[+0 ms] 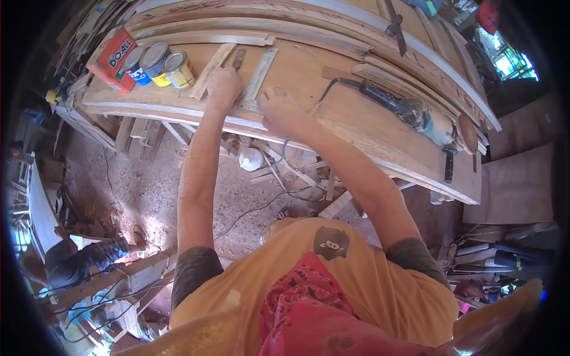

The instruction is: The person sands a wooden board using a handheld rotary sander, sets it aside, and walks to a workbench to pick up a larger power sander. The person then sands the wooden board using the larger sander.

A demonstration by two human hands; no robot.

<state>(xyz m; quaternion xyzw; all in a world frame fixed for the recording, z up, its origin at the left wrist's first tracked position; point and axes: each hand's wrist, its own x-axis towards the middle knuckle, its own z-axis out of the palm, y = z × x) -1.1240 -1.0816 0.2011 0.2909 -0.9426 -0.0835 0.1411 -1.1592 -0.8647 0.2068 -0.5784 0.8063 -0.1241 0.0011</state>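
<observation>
My left hand (224, 89) is closed above the front part of the wooden workbench (332, 127). A narrow, dark flat metal blade (239, 59) sticks out past its fingers; its handle, if any, is hidden in the fist. To its right my right hand (280, 111) rests near the bench's front edge with fingers curled; what they hold, if anything, is hidden. Between the hands a pale, worn wood strip (261, 72) lies pointing away from me. Another light wood piece (215, 66) lies just left of my left hand.
Several cans (155, 62) and a red DOALL container (113, 59) stand at the bench's left. An angle grinder (415, 113) with a round disc lies right, its cord trailing. Long boards (249, 32) line the back. A white jug (251, 158) is below; another person (83, 258) works lower left.
</observation>
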